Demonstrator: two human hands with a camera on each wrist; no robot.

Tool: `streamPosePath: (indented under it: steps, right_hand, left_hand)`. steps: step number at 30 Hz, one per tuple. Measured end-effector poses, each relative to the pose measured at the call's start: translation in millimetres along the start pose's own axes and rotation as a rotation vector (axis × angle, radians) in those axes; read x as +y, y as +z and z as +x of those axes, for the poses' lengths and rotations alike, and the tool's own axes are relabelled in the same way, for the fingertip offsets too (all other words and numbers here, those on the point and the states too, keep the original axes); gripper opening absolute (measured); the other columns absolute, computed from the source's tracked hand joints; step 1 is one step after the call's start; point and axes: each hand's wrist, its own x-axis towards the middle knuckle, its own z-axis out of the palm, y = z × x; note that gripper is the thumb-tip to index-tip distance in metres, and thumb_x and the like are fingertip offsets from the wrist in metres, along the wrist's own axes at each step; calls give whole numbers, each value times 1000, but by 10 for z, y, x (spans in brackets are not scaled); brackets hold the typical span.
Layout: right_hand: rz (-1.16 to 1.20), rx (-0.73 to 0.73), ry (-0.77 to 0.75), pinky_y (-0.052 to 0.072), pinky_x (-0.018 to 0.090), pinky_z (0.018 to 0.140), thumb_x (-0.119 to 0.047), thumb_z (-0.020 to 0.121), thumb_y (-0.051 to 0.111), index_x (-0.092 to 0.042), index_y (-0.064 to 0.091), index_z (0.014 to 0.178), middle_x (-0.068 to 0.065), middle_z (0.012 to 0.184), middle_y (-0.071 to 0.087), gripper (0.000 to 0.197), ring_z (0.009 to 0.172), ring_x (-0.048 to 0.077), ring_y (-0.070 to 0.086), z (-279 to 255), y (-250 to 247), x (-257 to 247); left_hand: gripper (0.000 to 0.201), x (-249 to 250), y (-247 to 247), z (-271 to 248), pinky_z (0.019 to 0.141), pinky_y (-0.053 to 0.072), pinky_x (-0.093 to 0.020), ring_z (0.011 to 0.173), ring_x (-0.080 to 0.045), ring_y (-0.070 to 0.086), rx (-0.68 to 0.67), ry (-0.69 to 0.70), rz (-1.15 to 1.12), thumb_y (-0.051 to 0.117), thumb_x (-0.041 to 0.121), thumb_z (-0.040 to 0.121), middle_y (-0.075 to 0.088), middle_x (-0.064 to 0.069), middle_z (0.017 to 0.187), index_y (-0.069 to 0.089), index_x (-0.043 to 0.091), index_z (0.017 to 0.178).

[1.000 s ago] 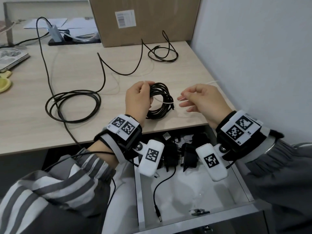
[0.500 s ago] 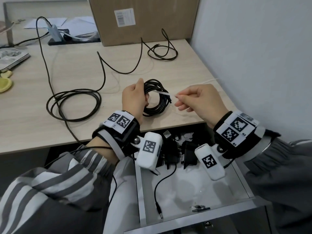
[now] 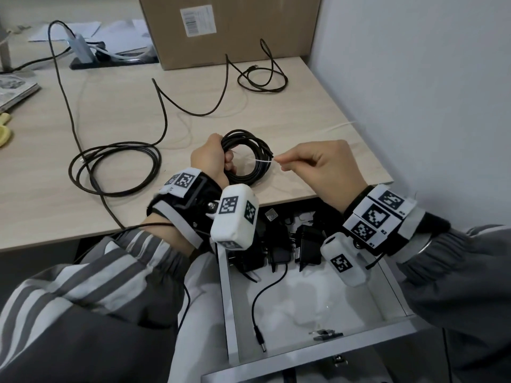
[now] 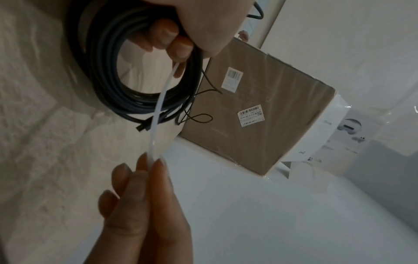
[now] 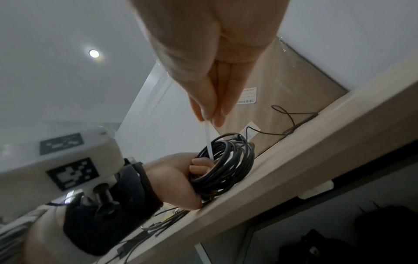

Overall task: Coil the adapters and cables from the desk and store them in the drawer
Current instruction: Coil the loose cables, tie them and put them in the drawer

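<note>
A coiled black cable stands at the desk's front edge, and my left hand grips its left side. A thin white tie runs from that grip across the coil to my right hand, which pinches its free end between thumb and fingertips. In the left wrist view the tie stretches straight over the coil. In the right wrist view my right hand holds the tie above the coil. Black adapters lie at the back of the open drawer.
A long loose black cable loops over the desk at left and a smaller one lies by the cardboard box. A barrel plug lead trails across the drawer floor. A white wall bounds the desk on the right.
My right hand has taken hold of the tie's end and drawn it rightwards until it is straight. My left hand has turned the coil more upright and keeps its grip.
</note>
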Motion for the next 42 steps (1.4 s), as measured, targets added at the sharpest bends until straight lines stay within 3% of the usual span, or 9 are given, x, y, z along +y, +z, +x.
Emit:
streamPosePath:
  steps: [4,7,13,15,17,19,28,32,42]
  right_hand:
    - [92,-40,207,52,23,56,-10,85,68,-20,74,85,1,73,72,11,62,11,67,10,-46,30]
    - [328,-34,402,50,19,52,-10,90,62,-11,70,90,2,72,71,8,57,9,63,5,-77,46]
    - [474,136,388,51,19,64,-13,93,59,-16,70,93,-1,75,64,12,67,5,58,130,-106,0]
    - [464,158,359,51,18,64,-11,91,61,-19,71,97,-4,76,58,14,67,3,56,189,-94,-47]
    - [440,183,336,51,17,62,-8,88,65,-16,70,105,-2,75,58,20,62,2,57,241,-88,-91]
    - [416,226,322,52,17,63,-6,83,70,-11,67,110,2,73,64,28,60,3,61,266,-97,-107]
    - [470,321,227,54,21,66,-3,79,73,-13,72,88,-5,72,71,14,62,9,63,113,-147,-66]
    - [516,309,220,53,21,67,0,79,72,-12,73,89,-5,72,72,15,64,9,62,35,-141,-36]
    - [554,339,220,53,22,68,0,79,71,-12,73,89,-3,75,73,16,67,11,63,-126,-166,21]
  left_hand:
    - [25,-15,25,-27,49,30,-27,32,-14,23,21,60,-15,40,15,89,35,2,38,49,10,66]
    - [26,-18,48,-62,51,33,-28,35,-13,25,-19,125,34,42,18,91,35,3,40,53,13,68]
    - [27,-52,129,-144,45,32,-20,46,-9,33,-108,392,249,43,26,100,35,4,57,64,20,117]
    - [33,-67,174,-193,54,43,-22,54,-10,46,-147,511,361,42,25,101,48,5,61,60,20,128]
    - [34,-87,212,-245,80,51,-33,86,-17,67,-212,643,521,43,24,100,72,0,91,61,21,128]
    - [30,-104,247,-289,87,50,-34,101,-20,64,-240,777,738,44,27,99,72,2,100,66,22,119]
    - [34,-78,248,-366,68,46,-38,88,-31,63,-143,1119,1240,33,38,102,72,-2,92,59,29,124]
    - [29,-103,206,-401,45,27,-23,49,-30,60,-127,1355,1319,45,29,95,65,-1,57,67,21,112]
    - [25,-194,240,-464,43,22,-16,27,-25,44,-155,1398,1525,58,21,82,49,1,38,70,17,103]
